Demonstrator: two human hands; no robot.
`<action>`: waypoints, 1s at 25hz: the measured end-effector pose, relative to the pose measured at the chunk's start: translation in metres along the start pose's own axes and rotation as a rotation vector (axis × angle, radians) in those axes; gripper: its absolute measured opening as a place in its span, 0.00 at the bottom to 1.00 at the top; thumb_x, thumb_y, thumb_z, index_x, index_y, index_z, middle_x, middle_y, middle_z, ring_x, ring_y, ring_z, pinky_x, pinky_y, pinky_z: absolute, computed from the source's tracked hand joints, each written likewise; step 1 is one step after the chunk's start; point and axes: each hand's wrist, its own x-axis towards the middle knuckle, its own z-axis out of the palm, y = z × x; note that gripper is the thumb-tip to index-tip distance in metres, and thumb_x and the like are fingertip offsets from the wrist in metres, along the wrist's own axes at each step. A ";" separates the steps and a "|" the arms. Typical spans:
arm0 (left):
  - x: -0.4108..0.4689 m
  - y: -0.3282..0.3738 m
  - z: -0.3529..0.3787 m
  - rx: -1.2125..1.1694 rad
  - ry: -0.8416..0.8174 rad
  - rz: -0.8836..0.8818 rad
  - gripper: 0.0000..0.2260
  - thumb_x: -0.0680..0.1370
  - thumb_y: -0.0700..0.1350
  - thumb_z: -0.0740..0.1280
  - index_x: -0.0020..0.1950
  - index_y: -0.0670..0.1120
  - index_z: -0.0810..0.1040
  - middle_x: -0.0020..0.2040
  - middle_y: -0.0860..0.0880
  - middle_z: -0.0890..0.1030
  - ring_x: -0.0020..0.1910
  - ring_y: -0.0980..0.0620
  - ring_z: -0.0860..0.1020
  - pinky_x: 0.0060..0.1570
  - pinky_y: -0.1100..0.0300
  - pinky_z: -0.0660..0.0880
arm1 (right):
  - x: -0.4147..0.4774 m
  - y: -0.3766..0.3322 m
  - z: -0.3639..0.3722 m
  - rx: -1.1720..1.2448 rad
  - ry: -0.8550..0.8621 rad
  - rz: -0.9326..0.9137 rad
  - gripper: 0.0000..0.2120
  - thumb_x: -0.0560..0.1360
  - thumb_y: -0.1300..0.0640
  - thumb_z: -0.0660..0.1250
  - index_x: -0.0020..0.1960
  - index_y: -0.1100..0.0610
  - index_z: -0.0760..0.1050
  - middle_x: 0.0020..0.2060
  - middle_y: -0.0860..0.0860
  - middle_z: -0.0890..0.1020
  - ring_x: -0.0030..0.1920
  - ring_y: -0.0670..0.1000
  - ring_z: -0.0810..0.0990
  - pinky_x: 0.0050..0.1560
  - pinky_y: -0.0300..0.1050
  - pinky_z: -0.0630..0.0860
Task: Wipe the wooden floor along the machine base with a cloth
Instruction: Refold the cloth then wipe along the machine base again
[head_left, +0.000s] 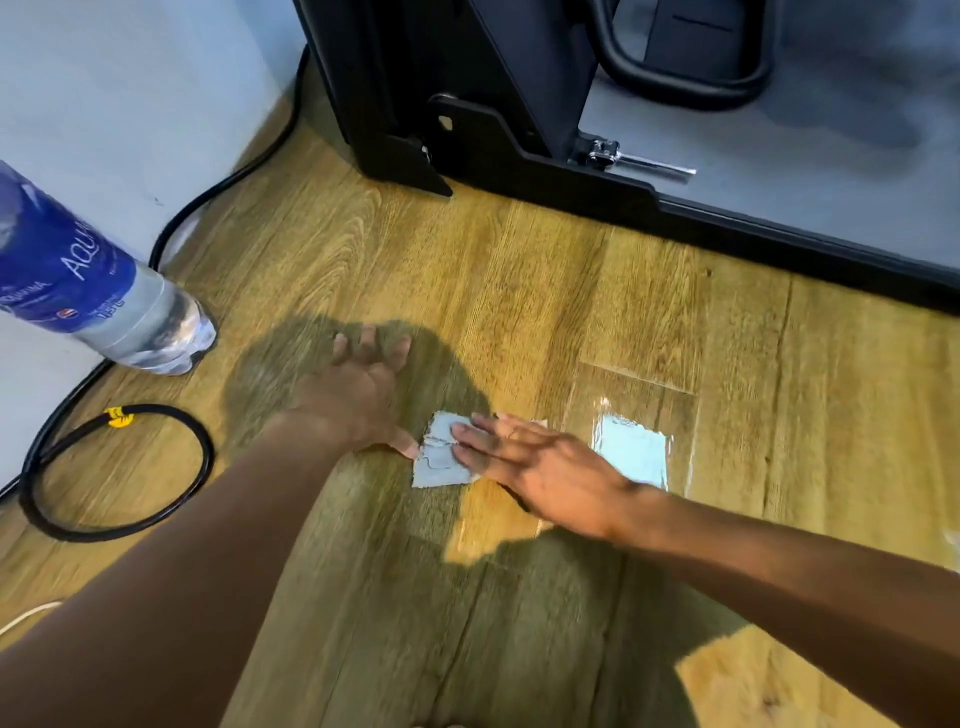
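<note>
A small pale grey cloth (439, 457) lies flat on the wooden floor (467, 270), well in front of the black machine base (571, 176). My right hand (540, 467) presses down on the cloth's right part with flat, spread fingers, hiding that side. My left hand (358, 395) rests palm down on the floor just left of the cloth, fingers spread, its thumb touching the cloth's left edge. Both forearms reach in from the bottom of the view.
A plastic water bottle with a blue label (93, 280) stands at the left by the white wall. A black cable (119, 473) loops on the floor beside it and runs along the wall. A shiny light reflection (631, 454) lies right of my right hand.
</note>
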 end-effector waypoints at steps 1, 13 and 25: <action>0.001 -0.001 0.000 -0.006 -0.008 0.003 0.59 0.63 0.64 0.76 0.78 0.57 0.36 0.78 0.48 0.34 0.77 0.42 0.39 0.71 0.37 0.57 | 0.004 0.010 -0.005 -0.116 -0.015 -0.074 0.29 0.73 0.68 0.54 0.72 0.52 0.66 0.72 0.49 0.66 0.72 0.49 0.59 0.68 0.50 0.58; -0.005 -0.039 0.007 -0.068 0.008 0.041 0.59 0.63 0.47 0.81 0.78 0.58 0.40 0.79 0.46 0.38 0.78 0.44 0.41 0.73 0.42 0.55 | 0.004 -0.032 0.014 0.507 0.015 -0.106 0.21 0.77 0.64 0.55 0.70 0.58 0.67 0.73 0.56 0.62 0.73 0.35 0.42 0.72 0.36 0.40; -0.008 -0.044 0.008 -0.047 0.002 -0.056 0.60 0.62 0.56 0.80 0.79 0.57 0.39 0.79 0.42 0.40 0.77 0.37 0.46 0.71 0.40 0.59 | 0.038 0.000 -0.008 -0.058 0.008 -0.192 0.30 0.70 0.63 0.68 0.71 0.53 0.67 0.72 0.50 0.66 0.71 0.51 0.66 0.70 0.48 0.64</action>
